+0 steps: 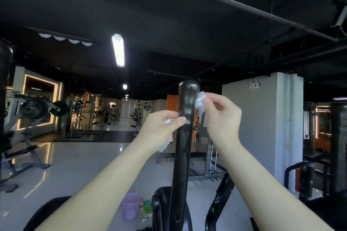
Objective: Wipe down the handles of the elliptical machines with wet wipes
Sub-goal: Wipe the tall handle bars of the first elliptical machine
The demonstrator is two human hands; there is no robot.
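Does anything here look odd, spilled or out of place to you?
Only small things. A lilac plastic bin and a green container sit on the gym floor by the elliptical's base. Otherwise the left hand and right hand each hold a wet wipe beside the upright black handle, which looks intact.

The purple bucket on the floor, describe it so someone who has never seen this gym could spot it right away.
Start at the tall black elliptical handle in the middle and follow it down to the pale floor. Just left of its base stands the purple bucket, translucent lilac plastic. A smaller green container sits at its right; the bucket is the taller, paler one.
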